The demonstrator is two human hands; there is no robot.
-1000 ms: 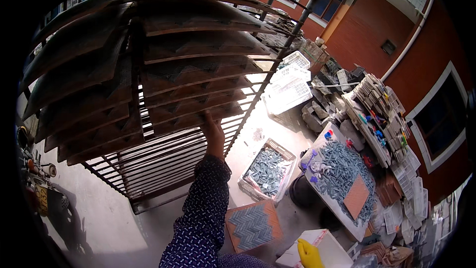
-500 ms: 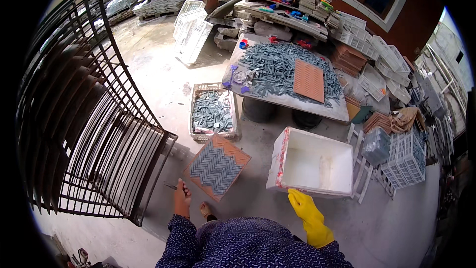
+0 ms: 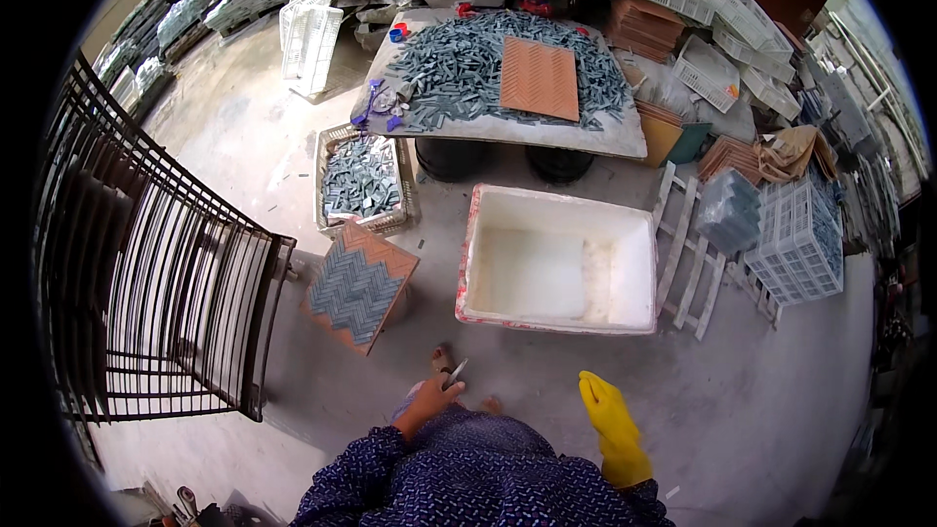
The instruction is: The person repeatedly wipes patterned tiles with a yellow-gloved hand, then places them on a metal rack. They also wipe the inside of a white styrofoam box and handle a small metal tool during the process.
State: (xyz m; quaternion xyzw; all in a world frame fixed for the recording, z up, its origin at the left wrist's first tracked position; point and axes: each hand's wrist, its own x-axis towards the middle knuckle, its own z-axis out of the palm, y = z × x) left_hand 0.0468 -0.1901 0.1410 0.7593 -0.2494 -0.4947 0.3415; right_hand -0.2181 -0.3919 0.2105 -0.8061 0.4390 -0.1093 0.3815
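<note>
My left hand (image 3: pixel 427 398), bare below a dark blue patterned sleeve, is close to my body and grips a small thin grey object (image 3: pixel 456 372). My right hand (image 3: pixel 607 416) wears a yellow rubber glove; its fingers are straight and it holds nothing. Just beyond both hands, a white foam box (image 3: pixel 556 317) stands empty on the concrete floor. To its left lies an orange board with a grey herringbone mosaic (image 3: pixel 357 284), tilted. My feet show between the hands.
A black metal rack (image 3: pixel 146 263) stands at the left. A crate of grey tile pieces (image 3: pixel 361 179) sits behind the mosaic board. Further back, a table (image 3: pixel 625 141) bears grey pieces and an orange board (image 3: pixel 538 77). White crates (image 3: pixel 798 239) and a pallet (image 3: pixel 688 254) crowd the right.
My left hand has left the rack's shelves and dropped close to my body. The view has swung from the rack down to the floor, the box and the table.
</note>
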